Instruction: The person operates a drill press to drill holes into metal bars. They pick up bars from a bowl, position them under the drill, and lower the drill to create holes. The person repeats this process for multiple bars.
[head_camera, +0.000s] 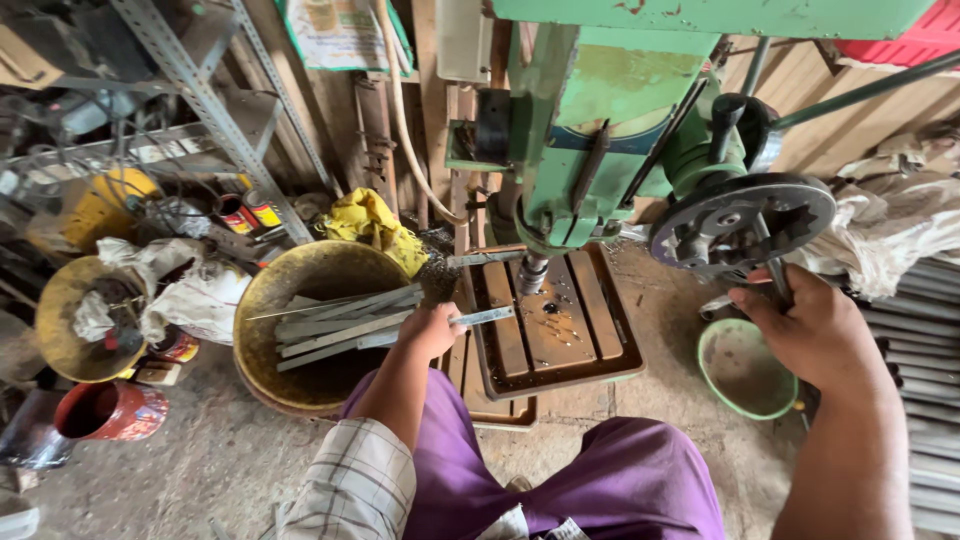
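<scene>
Left hand (432, 330) was clenched around a flat metal strip (480, 317), its free end lying on the drill press table (555, 325) at 3 o'clock of the hand, just short of the drill chuck (532, 272). Right hand (810, 330) gripped the feed handle (775, 280) of the green drill press (600, 130), right below the dark feed wheel (742, 222).

Containers:
- Big round yellow basin (310, 330) at 9 o'clock of the left hand; held a loose stack of flat metal strips (340, 325), ends pointing toward the table, upper ends overhanging the rim.
- Green bowl (745, 368) on the floor at 7 o'clock of the right hand; contents not discernible, looked dusty inside.
- Second yellowish pan (85, 320) at far left; held rags and dark scrap.
- Red tin can (110, 410) at 6 o'clock of that pan, lying on its side, inside dark.

Yellow cloth (375, 225) sat at 12 o'clock of the basin. Purple trousers (560, 470) filled the bottom of the view.
</scene>
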